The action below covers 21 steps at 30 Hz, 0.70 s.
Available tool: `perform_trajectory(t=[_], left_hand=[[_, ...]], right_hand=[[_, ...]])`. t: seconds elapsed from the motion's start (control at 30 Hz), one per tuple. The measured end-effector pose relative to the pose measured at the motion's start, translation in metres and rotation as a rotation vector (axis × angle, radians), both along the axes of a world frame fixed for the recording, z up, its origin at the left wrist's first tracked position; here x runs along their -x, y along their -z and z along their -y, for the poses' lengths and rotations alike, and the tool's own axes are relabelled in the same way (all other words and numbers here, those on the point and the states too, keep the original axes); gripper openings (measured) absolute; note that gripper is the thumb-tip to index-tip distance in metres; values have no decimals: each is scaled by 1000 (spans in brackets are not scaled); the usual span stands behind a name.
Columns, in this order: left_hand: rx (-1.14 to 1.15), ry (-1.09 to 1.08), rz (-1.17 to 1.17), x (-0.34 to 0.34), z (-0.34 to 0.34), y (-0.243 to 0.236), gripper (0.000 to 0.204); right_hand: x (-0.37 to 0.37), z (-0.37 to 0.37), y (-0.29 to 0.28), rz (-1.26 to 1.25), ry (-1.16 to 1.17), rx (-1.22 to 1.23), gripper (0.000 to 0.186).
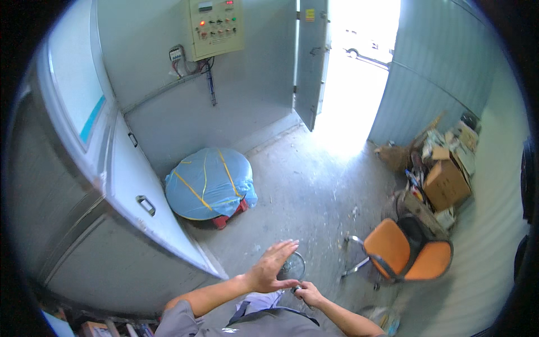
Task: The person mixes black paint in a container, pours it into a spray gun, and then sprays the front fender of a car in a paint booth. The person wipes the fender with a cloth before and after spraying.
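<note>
My left hand (270, 268) is raised in front of my body with its fingers stretched out and the thumb apart. Right beside its palm is a round, greyish, see-through thing with a pale rim (304, 264), partly hidden by the hand; I cannot tell whether they touch. Just below and to the right, my right hand (309, 294) is closed around something small and dark (295, 289). Its kind is unclear, and so is whether it is joined to the round thing.
A round form under blue plastic (210, 177) rests on a red base. Right stands an orange and black wheeled chair (387, 247), with a cardboard box (446, 184) and clutter behind. A control box (216, 28) hangs near the open door (310, 62). White panelled doors (140, 185) stand left.
</note>
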<state>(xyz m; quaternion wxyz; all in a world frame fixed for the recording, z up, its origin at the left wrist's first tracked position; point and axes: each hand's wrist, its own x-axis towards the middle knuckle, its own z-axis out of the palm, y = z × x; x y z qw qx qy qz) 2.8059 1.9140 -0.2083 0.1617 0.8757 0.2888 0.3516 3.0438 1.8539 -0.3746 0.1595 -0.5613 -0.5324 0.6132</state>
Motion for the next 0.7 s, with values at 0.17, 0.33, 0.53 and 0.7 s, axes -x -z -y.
perform_trajectory(t=[0.17,0.33,0.53,0.7], left_hand=[[186,-270,32,49,-246,65,40],[264,-554,-70,115,-554,73,49],[-36,-892,-203,235,-862,-122,33],[-177,-1394,-285,307,-1019,-299,46]], right_hand=[[-67,-187,41,15,120,-63,17],[-136,-337,67,-158,579,155,8],[-215,-477,190,-267,896,265,7],[-253,-639,286,-401,748,596,54]])
